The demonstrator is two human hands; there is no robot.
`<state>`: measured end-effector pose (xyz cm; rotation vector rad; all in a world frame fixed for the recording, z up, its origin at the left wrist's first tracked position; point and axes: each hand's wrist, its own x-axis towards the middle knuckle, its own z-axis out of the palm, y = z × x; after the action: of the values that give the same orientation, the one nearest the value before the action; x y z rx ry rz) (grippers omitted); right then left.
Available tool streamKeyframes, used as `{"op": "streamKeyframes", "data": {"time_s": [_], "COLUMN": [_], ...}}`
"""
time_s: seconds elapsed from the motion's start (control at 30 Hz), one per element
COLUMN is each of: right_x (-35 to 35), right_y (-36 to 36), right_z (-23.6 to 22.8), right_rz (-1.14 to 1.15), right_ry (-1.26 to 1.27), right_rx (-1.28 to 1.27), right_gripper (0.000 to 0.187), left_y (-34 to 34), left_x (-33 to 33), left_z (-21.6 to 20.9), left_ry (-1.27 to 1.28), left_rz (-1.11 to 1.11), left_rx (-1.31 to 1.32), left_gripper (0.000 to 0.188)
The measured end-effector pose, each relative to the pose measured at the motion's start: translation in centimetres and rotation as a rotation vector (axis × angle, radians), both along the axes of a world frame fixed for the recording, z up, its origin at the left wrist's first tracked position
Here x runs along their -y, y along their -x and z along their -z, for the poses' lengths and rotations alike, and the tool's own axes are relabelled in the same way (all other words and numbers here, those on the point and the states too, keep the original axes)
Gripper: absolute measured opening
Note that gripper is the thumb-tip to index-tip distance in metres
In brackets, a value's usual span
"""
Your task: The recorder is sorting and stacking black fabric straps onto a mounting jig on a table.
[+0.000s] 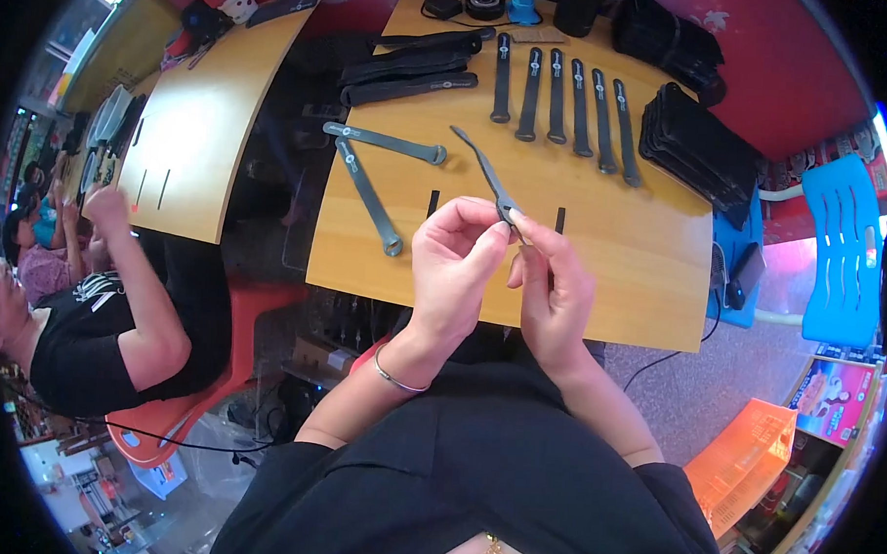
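Above the near part of the wooden table, my left hand [452, 263] pinches a dark strap [484, 169] near one end. My right hand [555, 291] is closed at the same end, thumb and forefinger meeting the left fingertips. The strap's other end sticks up and away to the left. Fingers hide part of the gripped end. Two similar grey straps with a hole at one end lie left of my hands, a slanting one [366, 196] and one [390, 143] crossing near its top. Several more straps [555, 97] are lined up side by side beyond my hands.
Bundled black straps [412, 71] lie at the table's far left. Stacked black pieces [697, 144] rest at its right edge. Two short black strips mark the tabletop [619, 273]. A co-worker [119, 334] sits left at another table [210, 103]. A blue stool [840, 252] stands right.
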<state>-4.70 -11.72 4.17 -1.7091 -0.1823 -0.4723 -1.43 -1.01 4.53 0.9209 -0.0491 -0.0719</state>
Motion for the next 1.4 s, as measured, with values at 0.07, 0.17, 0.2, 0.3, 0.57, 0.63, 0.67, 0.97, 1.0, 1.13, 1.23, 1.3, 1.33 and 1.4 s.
{"op": "streamKeyframes", "data": {"time_s": [0.07,0.17,0.2,0.3,0.57,0.63,0.67,0.97,1.0,1.13,1.23,1.3,1.33,1.4], "right_x": [0.0,0.3,0.4,1.2,12.3,15.4,15.9,11.5,10.6,6.7,2.6,-1.0,-3.0,-8.0], "right_y": [0.0,0.1,0.1,1.0,-0.8,-1.9,-2.3,-4.7,-5.1,-8.0,-11.3,-14.1,-15.7,-18.5], "right_z": [0.1,0.2,0.1,-0.7,2.3,3.8,4.0,3.0,2.6,0.6,-2.1,-2.9,-2.7,-2.3], "right_rz": [0.016,0.022,0.011,-0.016,0.427,0.481,0.519,0.308,0.282,0.175,0.083,-0.025,-0.086,-0.299], "right_ry": [0.048,0.118,0.141,0.127,0.708,0.77,0.826,0.738,0.735,0.635,0.613,0.672,0.7,0.502], "right_rx": [0.019,0.022,0.007,-0.118,-0.075,-0.077,-0.08,-0.019,-0.005,0.078,0.256,0.435,0.494,0.484], "right_gripper": [0.037,0.041,0.043,0.037,0.007,0.007,0.006,0.006,0.006,0.007,0.009,0.01,0.011,0.012], "left_y": [0.0,-0.1,-0.3,-0.2,0.0,-0.1,0.1,1.1,1.4,2.5,3.1,3.5,3.6,3.5], "left_x": [0.1,0.2,-0.1,-0.3,-1.3,-1.3,-1.4,-4.0,-4.4,-6.8,-9.4,-10.6,-11.3,-12.6], "left_z": [-0.2,0.1,0.6,0.7,1.1,1.1,1.0,0.2,0.0,-1.1,-1.3,-2.2,-2.5,-2.9], "left_ry": [0.007,0.061,0.042,-0.01,-0.053,-0.038,-0.037,-0.017,-0.014,-0.014,0.032,0.087,0.142,0.163], "left_rz": [0.014,0.003,0.021,0.041,0.054,0.071,0.07,0.035,0.042,-0.039,-0.015,-0.043,-0.05,-0.072], "left_rx": [-0.019,-0.038,-0.023,-0.002,0.076,0.095,0.1,0.161,0.159,0.167,0.294,0.316,0.327,0.337], "left_gripper": [0.005,0.005,0.005,0.006,0.01,0.009,0.009,0.009,0.009,0.009,0.01,0.01,0.01,0.01]}}
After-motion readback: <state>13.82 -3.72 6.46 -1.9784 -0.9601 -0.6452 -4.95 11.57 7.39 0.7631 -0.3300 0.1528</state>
